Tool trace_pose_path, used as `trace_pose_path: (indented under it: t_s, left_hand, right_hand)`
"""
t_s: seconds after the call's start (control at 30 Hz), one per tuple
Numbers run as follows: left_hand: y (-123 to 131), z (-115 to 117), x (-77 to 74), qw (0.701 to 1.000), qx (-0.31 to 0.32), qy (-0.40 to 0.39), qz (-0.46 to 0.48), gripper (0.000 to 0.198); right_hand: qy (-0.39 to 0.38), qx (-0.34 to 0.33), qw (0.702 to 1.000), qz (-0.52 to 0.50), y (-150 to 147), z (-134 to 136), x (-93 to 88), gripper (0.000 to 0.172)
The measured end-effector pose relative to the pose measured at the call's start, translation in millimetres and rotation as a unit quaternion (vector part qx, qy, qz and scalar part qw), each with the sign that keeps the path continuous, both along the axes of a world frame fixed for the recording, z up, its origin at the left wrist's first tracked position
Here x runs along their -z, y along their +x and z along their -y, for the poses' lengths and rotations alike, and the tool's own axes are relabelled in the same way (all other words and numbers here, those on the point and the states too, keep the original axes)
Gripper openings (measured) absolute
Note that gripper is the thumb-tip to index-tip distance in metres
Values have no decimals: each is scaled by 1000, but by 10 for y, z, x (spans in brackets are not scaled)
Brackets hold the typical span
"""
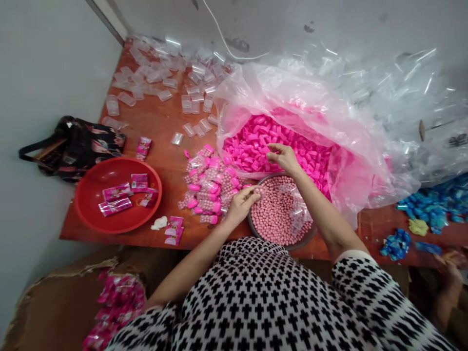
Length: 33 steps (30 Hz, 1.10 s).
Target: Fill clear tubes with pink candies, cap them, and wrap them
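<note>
My left hand hovers at the left rim of a metal bowl full of small pink candy balls, fingers pinched on something I cannot make out. My right hand reaches into a big clear plastic bag of bright pink plastic pieces, fingertips closed on one or more of them. Left of the bowl lies a pile of small filled clear packets with pink caps.
A red basin with a few pink wrappers sits at the left on the wooden table. Empty clear containers are scattered at the back. A dark bag lies far left. Blue packets lie right, near another person's hand. A cardboard box with pink packets stands below.
</note>
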<state>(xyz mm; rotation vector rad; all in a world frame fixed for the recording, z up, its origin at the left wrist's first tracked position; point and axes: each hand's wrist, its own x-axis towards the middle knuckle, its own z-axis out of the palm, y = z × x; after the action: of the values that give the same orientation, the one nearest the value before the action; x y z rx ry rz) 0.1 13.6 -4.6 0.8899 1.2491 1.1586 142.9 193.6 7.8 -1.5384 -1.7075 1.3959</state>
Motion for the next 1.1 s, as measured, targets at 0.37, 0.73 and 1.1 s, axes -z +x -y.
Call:
trace_pose_path:
  t_s: [0.37,0.73,1.1]
  left_hand:
    - [136,-123,-77,969,32,158,-185,28]
    - [233,151,-195,955,58,200,-211,23]
    - [134,87,-371,934,234,199,-184,32]
  right_hand:
    - [195,-116,973,-44,499,1066,-495,27]
    - [337,-240,899,146,578,1473,-512,19]
    - [335,-317,878,124,712,1370,-715,54]
